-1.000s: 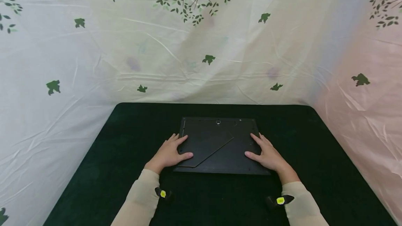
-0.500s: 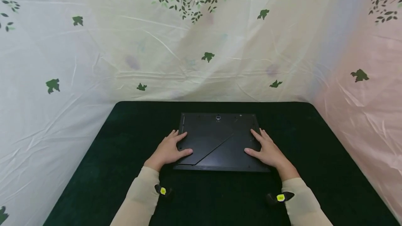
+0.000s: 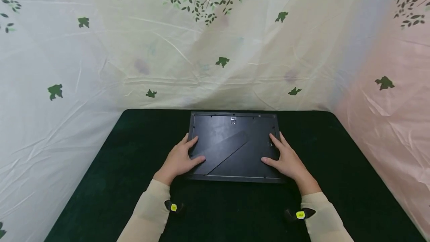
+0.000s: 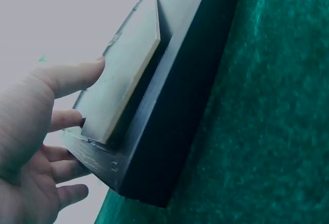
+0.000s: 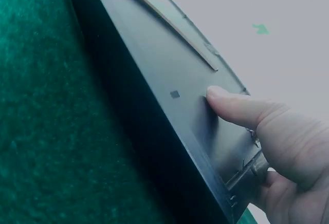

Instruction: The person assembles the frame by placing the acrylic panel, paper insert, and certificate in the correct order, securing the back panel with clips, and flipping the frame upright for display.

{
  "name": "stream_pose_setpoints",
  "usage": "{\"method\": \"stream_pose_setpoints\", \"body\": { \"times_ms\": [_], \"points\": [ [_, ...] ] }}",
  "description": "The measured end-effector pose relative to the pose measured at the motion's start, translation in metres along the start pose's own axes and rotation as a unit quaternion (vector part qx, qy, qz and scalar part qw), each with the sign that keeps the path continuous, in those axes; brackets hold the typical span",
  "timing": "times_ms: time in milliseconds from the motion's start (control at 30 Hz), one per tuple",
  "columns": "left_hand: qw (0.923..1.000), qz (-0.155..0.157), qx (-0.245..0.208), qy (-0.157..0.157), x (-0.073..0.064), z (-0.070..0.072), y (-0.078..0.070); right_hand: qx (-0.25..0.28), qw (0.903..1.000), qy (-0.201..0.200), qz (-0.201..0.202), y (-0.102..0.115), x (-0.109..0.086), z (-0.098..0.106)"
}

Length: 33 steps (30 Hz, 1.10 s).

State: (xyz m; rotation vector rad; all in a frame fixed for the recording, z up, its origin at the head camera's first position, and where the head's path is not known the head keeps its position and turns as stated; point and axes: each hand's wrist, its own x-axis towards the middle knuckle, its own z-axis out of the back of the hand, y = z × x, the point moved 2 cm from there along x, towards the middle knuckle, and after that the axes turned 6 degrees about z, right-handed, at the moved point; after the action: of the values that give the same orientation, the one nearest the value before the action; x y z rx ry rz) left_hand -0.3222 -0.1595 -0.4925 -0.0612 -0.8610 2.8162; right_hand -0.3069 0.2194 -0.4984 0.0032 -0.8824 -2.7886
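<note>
A dark picture frame (image 3: 242, 163) is held back side up, its far edge tilted off the table. Its flat stand leg (image 3: 223, 146) runs slantwise across the backing, and in the left wrist view the leg (image 4: 126, 80) juts slightly from the back. My left hand (image 3: 179, 160) grips the left side, thumb over the backing and other fingers at the edge. On the opposite side my right hand (image 3: 287, 160) holds the frame likewise; in the right wrist view its thumb presses the backing (image 5: 159, 64). The frame's front face is hidden.
A dark green cloth (image 3: 235, 212) covers the table. Pale curtains (image 3: 201, 47) printed with leaves hang behind and along both sides. A metal hanger (image 3: 233, 120) sits near the frame's far edge.
The picture frame lay nearly flat a second ago; its far edge has since risen, tipping the back towards me. Both hands have stayed at its sides, shifting only slightly.
</note>
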Motion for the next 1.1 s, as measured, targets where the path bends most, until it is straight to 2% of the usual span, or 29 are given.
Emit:
{"method": "stream_pose_setpoints", "body": {
  "times_ms": [367,467,667,900,1100],
  "points": [
    [0.9973,-0.036,0.006,-0.064,-0.006,0.017,-0.014,0.006,0.9981,-0.05,0.034,0.007,0.0,0.009],
    [0.9961,-0.046,0.001,-0.075,-0.009,0.018,-0.016,0.008,0.996,-0.075,0.047,0.009,-0.002,0.01],
    [0.9922,-0.07,-0.007,-0.103,-0.009,0.016,-0.016,0.006,0.9886,-0.126,0.081,0.012,-0.004,0.013],
    [0.988,-0.093,-0.001,-0.124,-0.007,0.011,-0.013,0.003,0.9841,-0.157,0.082,0.013,-0.003,0.011],
    [0.9815,-0.118,0.003,-0.15,-0.004,0.006,-0.01,-0.001,0.9741,-0.204,0.098,0.012,-0.003,0.01]
  ]
}}
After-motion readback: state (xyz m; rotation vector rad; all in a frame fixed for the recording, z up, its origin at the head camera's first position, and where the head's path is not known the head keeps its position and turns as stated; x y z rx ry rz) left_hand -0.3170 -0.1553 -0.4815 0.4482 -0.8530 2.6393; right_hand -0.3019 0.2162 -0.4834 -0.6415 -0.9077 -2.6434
